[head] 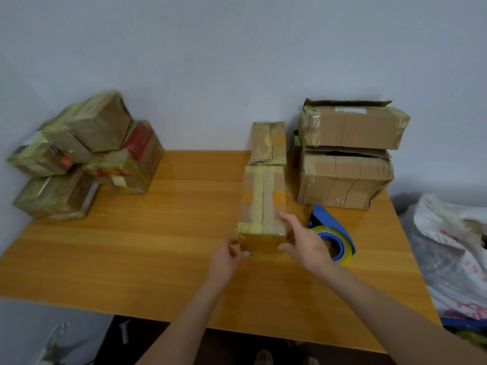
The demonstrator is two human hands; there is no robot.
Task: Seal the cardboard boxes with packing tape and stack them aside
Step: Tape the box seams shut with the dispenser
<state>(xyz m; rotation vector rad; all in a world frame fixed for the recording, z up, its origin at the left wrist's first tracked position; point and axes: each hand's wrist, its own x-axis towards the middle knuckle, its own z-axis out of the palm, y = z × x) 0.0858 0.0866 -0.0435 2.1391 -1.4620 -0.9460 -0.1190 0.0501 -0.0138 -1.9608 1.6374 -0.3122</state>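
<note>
Yellowish tape already runs along the top seam of the narrow box [263,201], which lies in the middle of the wooden bench [158,246] with its long side pointing away from the person. A glossy band also wraps its near end.

Both hands are at that near end. The right hand [303,243] grasps the near right corner, thumb on the top edge and fingers over the end face. The left hand [226,256] has its fingers curled against the near left corner, apparently pinching the box or pressing tape down there.

The blue tape dispenser [332,238] lies on the bench just right of the box, partly behind the right hand and held by neither.

The job looks roughly half done. A pile of taped boxes [79,154] sits at the far left against the wall. This box seems all but sealed and should join the pile. Just beyond it lies a second small box [268,143], taped in part. At the far right, two larger boxes [347,159] are stacked, their top flaps raised or gaping, so they probably need taping.
</note>
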